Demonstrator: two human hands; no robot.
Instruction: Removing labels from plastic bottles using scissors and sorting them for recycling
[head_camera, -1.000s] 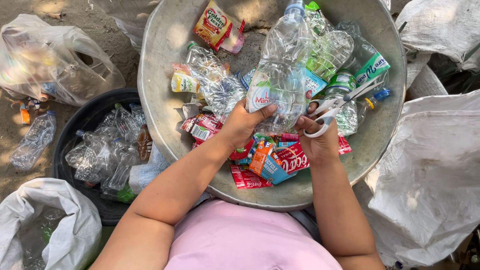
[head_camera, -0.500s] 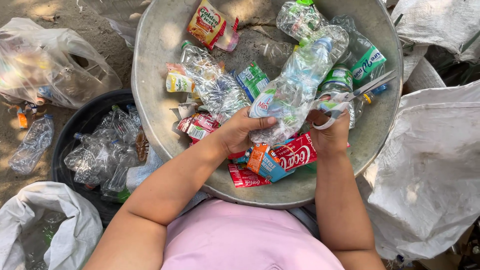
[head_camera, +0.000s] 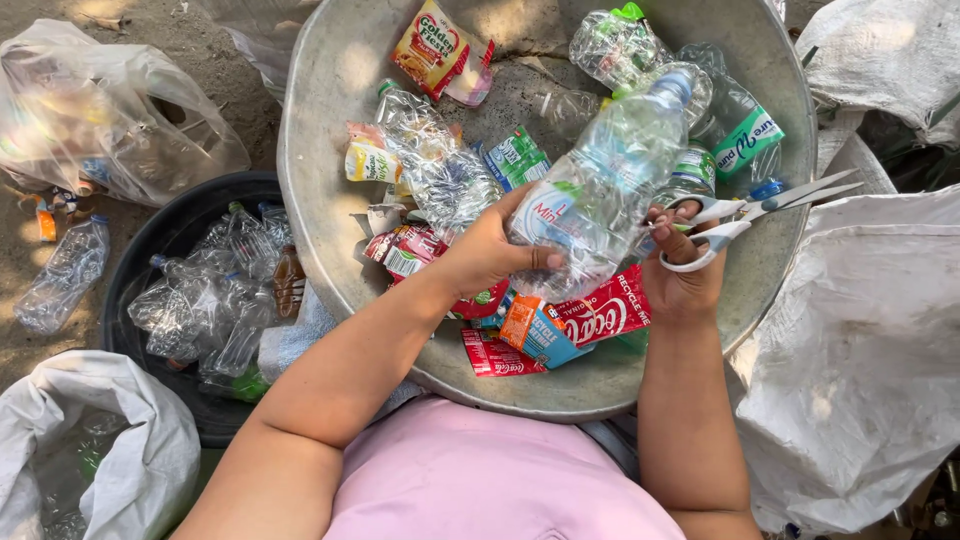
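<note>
While the left hand (head_camera: 490, 255) is gripping a crushed clear plastic bottle (head_camera: 605, 185) over the round grey metal basin (head_camera: 320, 200), the right hand (head_camera: 685, 270), at three o'clock, is clasping white-handled scissors (head_camera: 745, 212).

ground: bare dirt (head_camera: 60, 330) | light: dappled sun, probably outdoors | white sacks (head_camera: 860, 360) around

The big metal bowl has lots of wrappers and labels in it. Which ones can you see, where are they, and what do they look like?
Snack packet: top of the metal bowl, orange-red and yellow, crumpled.
Bottle label: upper right, green and white band.
Loose label: bowl's middle, green with blue.
Red labels: under the clear bottle held by the left hand, long strips, white lettering.
Orange label: beside them, near the right hand with scissors.
</note>
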